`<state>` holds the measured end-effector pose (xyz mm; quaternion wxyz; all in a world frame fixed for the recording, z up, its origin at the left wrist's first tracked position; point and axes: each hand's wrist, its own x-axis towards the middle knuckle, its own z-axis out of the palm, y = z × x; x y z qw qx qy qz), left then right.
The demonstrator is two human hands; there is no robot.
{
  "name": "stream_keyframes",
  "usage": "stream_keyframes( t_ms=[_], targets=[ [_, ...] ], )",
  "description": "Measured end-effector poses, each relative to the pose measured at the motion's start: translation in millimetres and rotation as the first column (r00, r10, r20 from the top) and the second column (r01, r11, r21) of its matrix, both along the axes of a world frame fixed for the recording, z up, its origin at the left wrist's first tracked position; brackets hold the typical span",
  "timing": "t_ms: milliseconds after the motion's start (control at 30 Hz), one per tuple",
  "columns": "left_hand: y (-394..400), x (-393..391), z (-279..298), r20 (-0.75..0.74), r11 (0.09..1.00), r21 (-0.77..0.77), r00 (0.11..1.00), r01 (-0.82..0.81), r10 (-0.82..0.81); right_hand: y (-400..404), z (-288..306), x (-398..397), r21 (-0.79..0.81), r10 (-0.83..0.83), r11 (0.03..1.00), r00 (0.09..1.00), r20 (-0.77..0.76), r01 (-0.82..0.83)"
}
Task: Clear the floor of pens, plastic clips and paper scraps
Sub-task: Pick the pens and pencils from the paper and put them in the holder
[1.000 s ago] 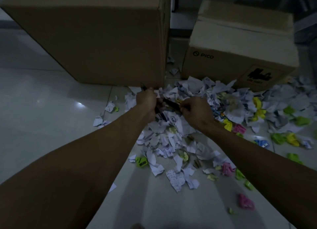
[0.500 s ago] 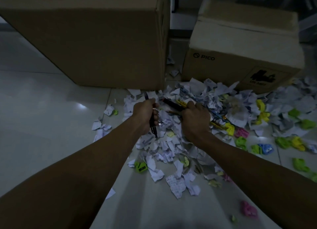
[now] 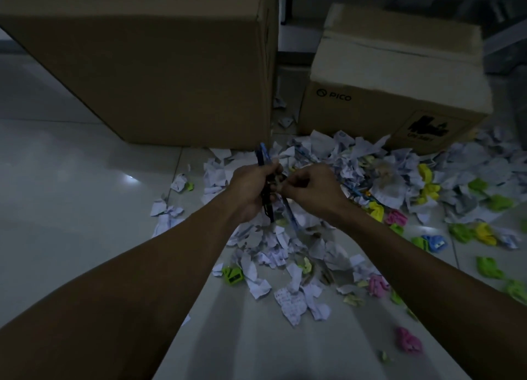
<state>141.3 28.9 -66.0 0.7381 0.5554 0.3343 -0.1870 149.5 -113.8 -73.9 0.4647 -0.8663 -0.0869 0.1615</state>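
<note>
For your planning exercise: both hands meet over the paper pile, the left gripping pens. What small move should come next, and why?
Probably slide the blue pen from the right hand into the left hand's bundle of pens, freeing the right hand for the scraps and clips on the floor.

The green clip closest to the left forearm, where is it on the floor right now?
In the head view the green clip lies on the floor at the near left edge of the paper scraps, just right of the left forearm and below both hands.
</note>
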Motion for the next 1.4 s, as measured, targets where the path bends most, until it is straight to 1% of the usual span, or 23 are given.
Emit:
stream_keyframes(
  t_ms=[67,100,167,200,267,333,400,467,500,533,567,633,700,767,833,900,1033,1167,1233,1300,1333,1367,1400],
  targets=[
    [-0.5,1.3,1.6,-0.036,0.993,0.068,0.995,-0.096,0.098,-1.2,-5.6,0.7,0.025,-0.022,0.999,0.999,-0.032,0.023],
    [2.9,1.2,1.2,-0.041,0.984,0.099,0.987,-0.149,0.154,-2.4,-10.5,1.9,-0.017,-0.028,0.999,1.0,0.011,0.028],
    [14.3,-1.2,-1.6,-0.029,0.968,0.125,0.975,-0.217,0.222,-2.5,-20.4,5.0,-0.182,0.021,0.983,0.988,0.156,0.008],
    [20.5,-4.6,-1.7,-0.03,0.964,0.118,0.97,-0.238,0.243,-0.2,-24.2,6.4,-0.269,0.058,0.963,0.978,0.198,-0.003],
    [32.2,-12.9,-1.1,-0.05,0.963,0.082,0.964,-0.256,0.261,9.4,-29.3,8.9,-0.463,0.151,0.886,0.96,0.238,-0.025],
    [40.9,-19.8,0.1,-0.08,0.962,0.022,0.959,-0.271,0.272,21.3,-32.5,11.3,-0.669,0.25,0.742,0.942,0.225,-0.037],
    [48.8,-24.3,-1.1,-0.107,0.959,0.0,0.954,-0.283,0.282,29.6,-35.1,11.7,-0.763,0.3,0.642,0.94,0.164,-0.072],
    [54.0,-27.0,-2.2,-0.134,0.965,0.004,0.956,-0.262,0.26,30.7,-35.9,9.9,-0.791,0.298,0.608,0.944,0.139,-0.075],
    [55.6,-27.4,-2.3,-0.141,0.968,0.008,0.959,-0.249,0.247,29.5,-37.6,10.0,-0.791,0.286,0.608,0.947,0.145,-0.062],
    [55.5,-27.2,-1.7,-0.141,0.972,0.018,0.961,-0.236,0.236,28.3,-38.6,10.3,-0.771,0.258,0.635,0.954,0.15,-0.05],
    [55.3,-28.0,-1.3,-0.134,0.974,0.038,0.965,-0.221,0.224,26.8,-39.3,11.0,-0.725,0.227,0.688,0.96,0.166,-0.037],
    [52.8,-28.5,-0.2,-0.115,0.982,0.059,0.976,-0.181,0.187,22.9,-37.9,13.1,-0.549,0.122,0.835,0.968,0.219,0.019],
    [46.6,-27.6,0.8,-0.082,0.99,0.078,0.989,-0.115,0.121,19.9,-29.0,16.2,-0.34,0.006,0.936,0.961,0.276,0.092],
    [38.4,-24.1,3.3,-0.047,0.993,0.086,0.995,-0.085,0.09,19.7,-11.3,15.2,-0.099,-0.095,0.987,0.955,0.281,0.127],
    [30.2,-18.5,5.1,-0.003,0.994,0.08,0.997,-0.072,0.073,22.5,6.2,11.4,0.039,-0.068,0.997,0.971,0.23,0.061],
    [23.2,-12.5,8.0,0.031,0.997,0.049,0.998,-0.052,0.051,22.1,10.9,7.7,0.082,-0.018,0.997,0.983,0.182,0.004],
    [15.2,-7.3,9.5,0.038,0.999,0.042,0.999,0.014,-0.015,11.2,3.5,8.5,0.175,-0.032,0.984,0.999,0.019,0.028],
    [12.6,-17.6,6.9,0.045,0.988,0.072,0.989,0.139,-0.143,10.7,-5.3,2.8,0.16,0.013,0.987,1.0,0.015,-0.015],
    [12.2,-20.5,7.3,0.039,0.988,0.113,0.993,0.107,-0.112,14.1,-5.5,1.6,0.164,0.046,0.986,0.999,-0.015,-0.043],
    [16.6,-19.9,7.9,0.026,0.986,0.164,0.999,0.019,-0.024,16.1,-4.0,2.3,0.196,0.078,0.979,0.993,-0.092,-0.059],
    [20.3,-18.1,8.6,0.023,0.984,0.178,1.0,-0.023,0.019,15.3,-5.6,3.7,0.178,0.067,0.983,0.994,-0.081,-0.052],
    [25.3,-16.2,8.1,0.018,0.982,0.181,0.999,-0.052,0.049,13.9,-7.8,5.4,0.095,0.045,0.994,0.999,0.003,-0.045],
    [31.0,-15.3,7.6,0.017,0.981,0.177,0.997,-0.074,0.072,12.2,-12.6,7.5,-0.05,0.033,0.998,0.992,0.119,-0.027]
  ],
)
